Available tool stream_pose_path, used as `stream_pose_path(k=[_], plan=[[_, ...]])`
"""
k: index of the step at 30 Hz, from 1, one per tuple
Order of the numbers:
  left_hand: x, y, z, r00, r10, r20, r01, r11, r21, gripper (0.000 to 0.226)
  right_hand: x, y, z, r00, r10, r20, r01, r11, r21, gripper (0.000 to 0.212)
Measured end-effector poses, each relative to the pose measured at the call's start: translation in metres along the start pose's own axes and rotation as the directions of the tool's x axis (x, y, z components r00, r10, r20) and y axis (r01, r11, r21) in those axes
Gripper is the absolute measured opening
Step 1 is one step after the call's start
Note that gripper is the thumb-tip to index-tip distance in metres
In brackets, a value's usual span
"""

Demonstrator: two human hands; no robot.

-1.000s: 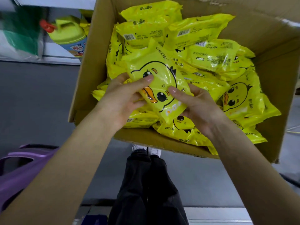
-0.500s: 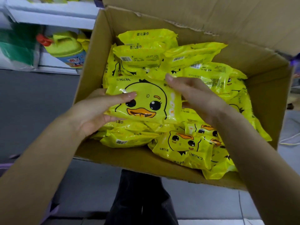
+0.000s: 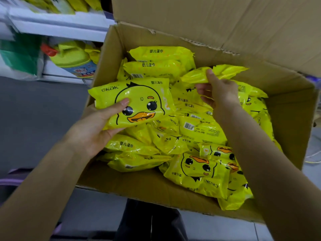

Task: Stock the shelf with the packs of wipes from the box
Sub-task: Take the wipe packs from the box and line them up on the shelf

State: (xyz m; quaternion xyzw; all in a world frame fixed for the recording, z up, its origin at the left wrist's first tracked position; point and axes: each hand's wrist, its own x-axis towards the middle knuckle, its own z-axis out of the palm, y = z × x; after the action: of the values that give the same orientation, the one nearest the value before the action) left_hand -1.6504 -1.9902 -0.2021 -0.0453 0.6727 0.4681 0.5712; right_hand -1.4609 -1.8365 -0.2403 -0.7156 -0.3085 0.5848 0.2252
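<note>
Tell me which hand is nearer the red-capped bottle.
Left. The left hand, holding the duck pack, is below-right of the bottle; the right hand pinches a second pack farther right.

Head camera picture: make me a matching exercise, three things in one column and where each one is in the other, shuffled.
Column one:
1 left hand
2 right hand
3 red-capped bottle

Column two:
a on the shelf, left of the box
b gripping the duck-face pack
c pinching a far pack in the box

Pairs: 1-b, 2-c, 3-a
</note>
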Motion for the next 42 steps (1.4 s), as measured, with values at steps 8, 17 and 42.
stream_pose_path(k=[8, 17, 42], plan=[[-0.002, -0.009, 0.005, 0.999, -0.037, 0.003, 0.037, 0.999, 0.027, 0.042, -0.046, 0.06, -0.053, 0.997, 0.067, 0.043, -0.068, 0.997, 0.03, 0.025], [-0.005, -0.015, 0.007, 0.998, -0.026, -0.056, 0.027, 1.0, 0.016, 0.042, -0.035, 0.064, -0.045, 0.923, 0.372, -0.1, -0.361, 0.926, 0.111, 0.064], [-0.218, 0.108, 0.048, 0.933, 0.352, 0.075, -0.344, 0.934, -0.097, 0.074, -0.256, -0.145, -0.138, 0.751, -0.427, 0.504, 0.49, 0.872, 0.009, 0.029]])
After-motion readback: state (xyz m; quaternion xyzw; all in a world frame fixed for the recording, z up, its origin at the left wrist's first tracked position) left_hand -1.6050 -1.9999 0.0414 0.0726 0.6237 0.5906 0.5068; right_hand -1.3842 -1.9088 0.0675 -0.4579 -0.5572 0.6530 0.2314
